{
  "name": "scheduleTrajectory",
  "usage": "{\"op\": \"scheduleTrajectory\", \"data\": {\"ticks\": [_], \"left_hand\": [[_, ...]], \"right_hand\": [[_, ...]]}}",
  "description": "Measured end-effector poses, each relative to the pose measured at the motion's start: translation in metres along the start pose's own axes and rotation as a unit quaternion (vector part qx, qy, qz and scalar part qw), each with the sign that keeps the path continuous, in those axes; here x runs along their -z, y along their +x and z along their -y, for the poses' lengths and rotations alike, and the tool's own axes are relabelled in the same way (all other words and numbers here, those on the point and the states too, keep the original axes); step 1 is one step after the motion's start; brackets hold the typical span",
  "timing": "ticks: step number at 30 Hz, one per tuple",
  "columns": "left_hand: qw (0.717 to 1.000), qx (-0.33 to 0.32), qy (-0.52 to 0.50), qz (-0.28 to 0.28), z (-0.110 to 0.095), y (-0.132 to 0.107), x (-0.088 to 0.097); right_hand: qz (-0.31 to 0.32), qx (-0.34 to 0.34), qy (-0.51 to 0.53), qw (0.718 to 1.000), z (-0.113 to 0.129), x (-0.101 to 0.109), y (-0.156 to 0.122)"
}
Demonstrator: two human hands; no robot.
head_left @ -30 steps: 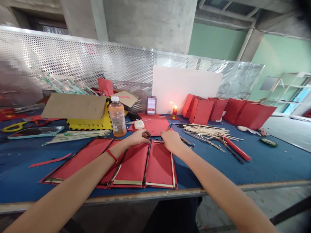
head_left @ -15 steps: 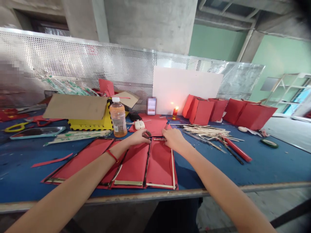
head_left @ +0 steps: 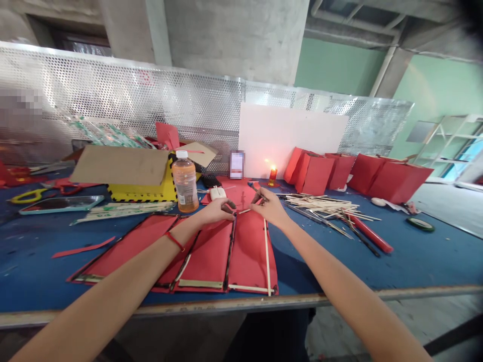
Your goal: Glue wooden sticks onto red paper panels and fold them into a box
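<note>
A red paper sheet [head_left: 211, 256] lies on the table in several panels, edged with pale wooden strips and dark glue-like lines. At its far edge, my left hand [head_left: 221, 209] is closed, its fingers pinching the paper beside a dark seam. Just right of it, my right hand [head_left: 270, 207] has its fingertips closed on a short, thin wooden stick [head_left: 244, 211], which tilts over the paper's far edge. A small blue-ended tool [head_left: 252, 186] sticks up from the right hand; its kind is unclear.
Behind the hands, a lit red candle [head_left: 273, 175] burns near red paper boxes [head_left: 315, 173]. Loose sticks [head_left: 324, 207] and a red rod [head_left: 372, 234] lie right. Left stand a drink bottle [head_left: 186, 186] and a yellow box [head_left: 143, 192]; scissors [head_left: 28, 196] lie farther left.
My right hand has lifted slightly and turned; the stick's right end has risen off the far edge. The blue-ended tool now leans left. My left hand stays nearly in place.
</note>
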State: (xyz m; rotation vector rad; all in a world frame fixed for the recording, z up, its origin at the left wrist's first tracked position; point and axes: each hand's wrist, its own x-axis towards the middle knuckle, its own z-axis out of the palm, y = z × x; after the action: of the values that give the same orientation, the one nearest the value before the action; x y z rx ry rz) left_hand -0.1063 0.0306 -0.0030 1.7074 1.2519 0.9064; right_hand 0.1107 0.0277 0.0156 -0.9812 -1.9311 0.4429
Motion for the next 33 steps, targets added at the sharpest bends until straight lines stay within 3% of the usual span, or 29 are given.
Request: {"op": "scheduleTrajectory", "data": {"ticks": [4, 20, 33], "left_hand": [[1.000, -0.005, -0.006, -0.004, -0.007, -0.003, 0.000], [1.000, -0.008, -0.016, -0.008, -0.023, -0.013, 0.001], [1.000, 0.009, -0.019, -0.017, -0.030, -0.018, 0.002]], "right_hand": [[-0.010, -0.034, 0.076, 0.996, 0.000, -0.006, 0.001], [-0.062, -0.042, 0.105, 0.992, 0.012, -0.005, 0.001], [-0.067, -0.040, 0.144, 0.987, 0.018, -0.008, -0.002]]}}
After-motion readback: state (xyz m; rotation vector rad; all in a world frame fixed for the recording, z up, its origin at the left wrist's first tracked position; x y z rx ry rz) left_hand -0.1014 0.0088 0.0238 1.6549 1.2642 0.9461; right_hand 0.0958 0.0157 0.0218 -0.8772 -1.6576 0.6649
